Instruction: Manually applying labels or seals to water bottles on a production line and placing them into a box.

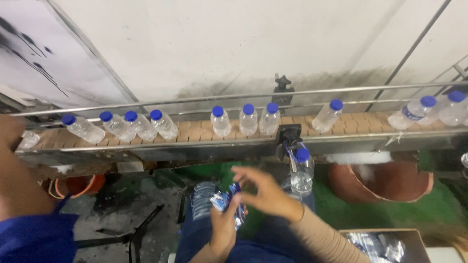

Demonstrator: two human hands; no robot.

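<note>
L hand [225, 225] grips a bunch of blue-and-clear plastic labels [229, 202], fingers closed round it, low in centre of view. R hand [261, 191] sits just above w/ fingers spread, half open, tips touching the bunch's top; not clear if it's pinching one. A blue-capped bottle [302, 170] stands just right of the R hand, below the conveyor [195, 131], which carries approx. a dozen clear bottles w/ blue caps, several tilted. Cardboard box [385, 243] w/ more labels at bottom right. Another person's arm at far left edge.
</note>
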